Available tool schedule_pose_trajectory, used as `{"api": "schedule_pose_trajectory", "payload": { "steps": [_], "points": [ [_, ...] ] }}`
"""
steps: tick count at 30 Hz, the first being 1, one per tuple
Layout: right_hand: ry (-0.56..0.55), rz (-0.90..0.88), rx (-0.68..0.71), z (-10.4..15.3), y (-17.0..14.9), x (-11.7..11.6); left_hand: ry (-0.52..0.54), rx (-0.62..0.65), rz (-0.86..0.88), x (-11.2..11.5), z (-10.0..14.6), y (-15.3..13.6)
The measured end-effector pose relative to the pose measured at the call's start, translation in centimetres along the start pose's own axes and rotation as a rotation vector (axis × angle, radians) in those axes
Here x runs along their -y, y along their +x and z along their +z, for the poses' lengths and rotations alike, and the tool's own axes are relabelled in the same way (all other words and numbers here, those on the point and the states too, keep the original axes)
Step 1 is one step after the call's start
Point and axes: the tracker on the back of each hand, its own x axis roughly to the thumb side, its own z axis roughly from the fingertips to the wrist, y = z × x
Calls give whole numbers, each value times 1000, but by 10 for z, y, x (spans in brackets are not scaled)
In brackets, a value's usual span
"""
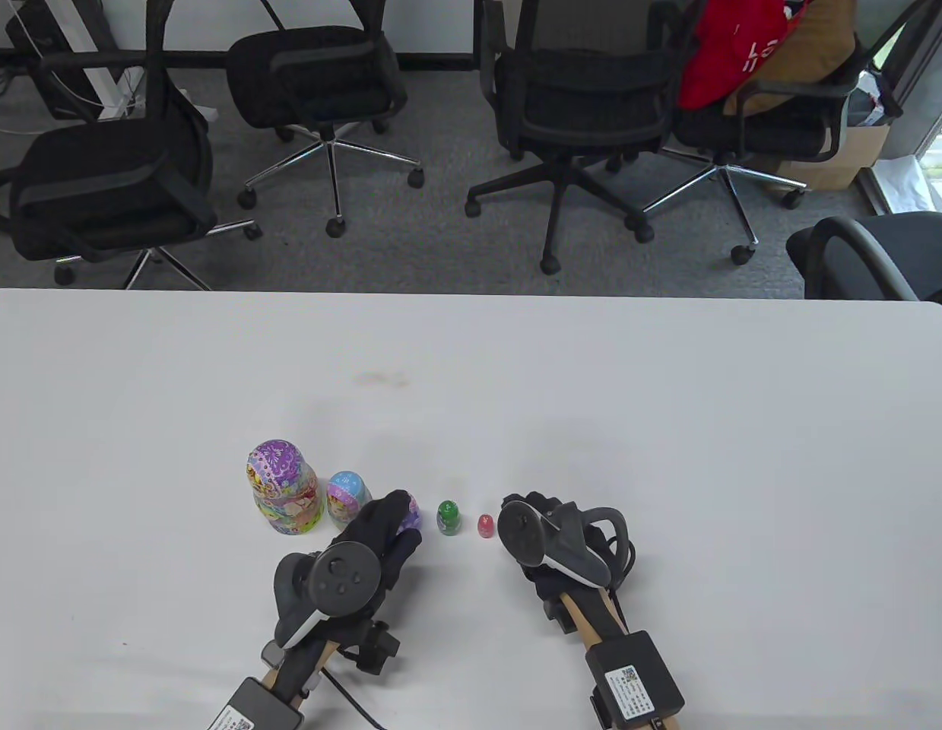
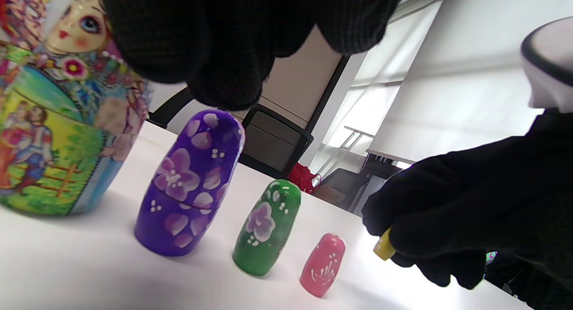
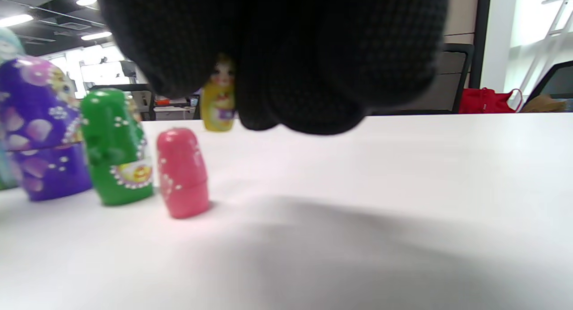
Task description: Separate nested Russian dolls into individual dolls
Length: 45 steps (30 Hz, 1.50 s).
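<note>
— Both hands are down by the row of dolls. The right hand (image 2: 465, 229) pinches a tiny yellow doll (image 2: 384, 249) just above the bench (image 1: 668, 426). The left hand (image 1: 379, 536) hovers over the purple doll (image 2: 190, 184), fingers curled; I can't tell if it touches.

— So which step is this?

— Near the end, I think. The big doll (image 1: 283, 487), blue doll (image 1: 347, 498), purple, green doll (image 1: 448, 517) and pink doll (image 1: 485, 525) stand apart in a line.

— What next?

— Set the yellow one down beside the pink one, gently. The pink doll is close, so a bump could tip it. Chairs (image 1: 318, 84) sit far behind.
</note>
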Motion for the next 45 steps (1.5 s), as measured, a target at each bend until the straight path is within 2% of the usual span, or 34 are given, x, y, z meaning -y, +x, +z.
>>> {"api": "schedule_pose_trajectory", "payload": {
  "steps": [13,27,33,38,45],
  "points": [
    [72,49,-33,-13,0,-30,-10,-8,0,2,0,-2],
    [90,33,-45,-13,-3,-34,-21,-9,-10,4,0,-2],
    [80,16,-53,-10,-6,-26,-27,-12,-9,4,-1,-2],
    [-35,-28,-57,1,-10,-7,11,8,-38,-5,2,1],
    [-271,61,-10,27,-15,24,55,27,-217,-20,6,2]
  ]
}}
